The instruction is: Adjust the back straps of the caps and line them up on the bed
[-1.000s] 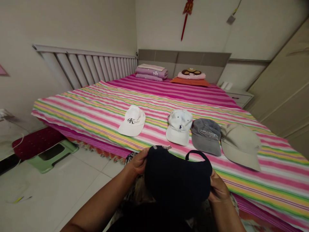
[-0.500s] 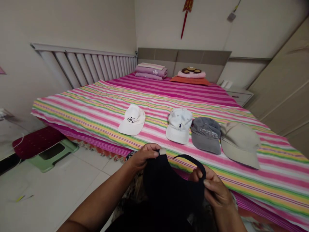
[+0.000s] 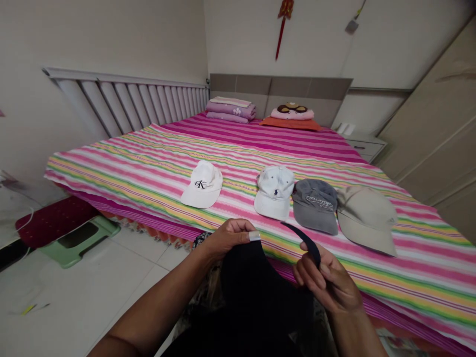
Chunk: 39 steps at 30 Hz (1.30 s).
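A dark baseball cap [image 3: 256, 282] is held low in front of me, its back opening facing up and its strap undone. My left hand [image 3: 230, 239] pinches the cap's edge beside the pale metal buckle [image 3: 254, 235]. In my right hand [image 3: 327, 277] the loose strap [image 3: 305, 238] is gripped between thumb and fingers, its free tip pointing left, apart from the buckle. Beyond my hands, a white cap with black letters [image 3: 204, 186], a pale cap with a small dark emblem [image 3: 274, 193], a grey cap [image 3: 316, 206] and a beige cap [image 3: 368, 218] lie on the bed.
The bed [image 3: 130, 163] has a striped cover. Folded purple bedding [image 3: 230, 110] and a pink and orange stack [image 3: 292, 119] lie by the headboard [image 3: 282, 91]. A white railing [image 3: 130, 99] runs along the left. A green stool [image 3: 78, 243] stands on the floor.
My right hand has shifted its hold on the strap, which now points up and left with a straighter free end. My left thumb has moved closer to the buckle.
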Motion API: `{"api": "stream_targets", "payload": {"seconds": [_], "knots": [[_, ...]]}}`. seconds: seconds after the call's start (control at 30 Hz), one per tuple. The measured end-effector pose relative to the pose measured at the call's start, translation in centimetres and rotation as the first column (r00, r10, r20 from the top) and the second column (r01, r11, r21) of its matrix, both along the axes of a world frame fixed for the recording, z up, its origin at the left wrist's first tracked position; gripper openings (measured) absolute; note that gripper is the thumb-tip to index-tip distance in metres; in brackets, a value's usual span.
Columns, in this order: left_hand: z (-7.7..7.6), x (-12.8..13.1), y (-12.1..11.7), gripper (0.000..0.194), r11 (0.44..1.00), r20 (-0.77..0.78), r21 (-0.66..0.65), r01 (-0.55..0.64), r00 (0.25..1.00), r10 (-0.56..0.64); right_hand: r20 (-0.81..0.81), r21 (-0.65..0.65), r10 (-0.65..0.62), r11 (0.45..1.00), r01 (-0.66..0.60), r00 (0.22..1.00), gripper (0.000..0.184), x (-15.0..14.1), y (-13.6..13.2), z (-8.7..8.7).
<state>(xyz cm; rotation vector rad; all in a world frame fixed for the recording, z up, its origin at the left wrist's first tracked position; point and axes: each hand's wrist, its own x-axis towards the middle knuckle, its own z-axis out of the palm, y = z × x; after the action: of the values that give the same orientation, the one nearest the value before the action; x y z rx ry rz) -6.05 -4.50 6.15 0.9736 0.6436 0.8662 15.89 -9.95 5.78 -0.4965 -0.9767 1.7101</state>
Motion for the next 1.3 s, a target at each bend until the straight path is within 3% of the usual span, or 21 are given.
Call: {"api": "stream_targets", "payload": {"seconds": [0.13, 0.23, 0.4, 0.63, 0.77, 0.9, 1.13, 1.3], "knots": [[0.4, 0.3, 0.0, 0.023, 1.000, 0.005, 0.010, 0.011, 1.000, -0.011, 0.094, -0.038, -0.071, 0.996, 0.075, 0.993, 0.016, 0.2, 0.4, 0.8], [0.4, 0.6, 0.0, 0.023, 0.999, 0.032, 0.036, -0.004, 0.999, 0.003, 0.133, -0.030, -0.089, 0.995, 0.094, 0.987, 0.018, 0.0, 0.7, 1.5], [-0.5, 0.9, -0.1, 0.022, 0.998, 0.101, 0.065, -0.022, 0.995, 0.015, 0.117, -0.049, -0.100, 0.993, 0.106, 0.988, 0.013, -0.7, 0.9, 1.8], [-1.3, 0.5, -0.7, 0.030, 0.993, 0.131, 0.095, 0.064, 0.988, -0.076, 0.137, -0.104, -0.138, 0.983, 0.152, 0.981, 0.014, -1.1, 1.4, 1.8], [-0.9, 0.7, -1.0, 0.028, 0.993, 0.045, 0.114, 0.025, 0.999, -0.030, 0.247, -0.126, -0.134, 0.978, 0.169, 0.960, 0.017, -1.4, 1.3, 2.3], [-1.0, 0.9, -1.2, 0.028, 0.995, 0.088, 0.078, -0.056, 0.995, 0.049, 0.331, -0.139, -0.095, 0.979, 0.148, 0.939, 0.020, -1.8, 1.0, 2.5], [-1.9, 1.0, -1.4, 0.027, 0.977, 0.159, 0.078, -0.197, 0.970, 0.183, 0.342, -0.170, -0.063, 0.977, 0.127, 0.937, 0.024, -3.3, 0.9, 2.2], [-2.3, 1.0, -1.5, 0.027, 0.976, 0.160, 0.071, -0.208, 0.968, 0.194, 0.306, -0.224, 0.000, 0.972, 0.072, 0.952, 0.024, -3.7, 0.9, 2.2]]}}
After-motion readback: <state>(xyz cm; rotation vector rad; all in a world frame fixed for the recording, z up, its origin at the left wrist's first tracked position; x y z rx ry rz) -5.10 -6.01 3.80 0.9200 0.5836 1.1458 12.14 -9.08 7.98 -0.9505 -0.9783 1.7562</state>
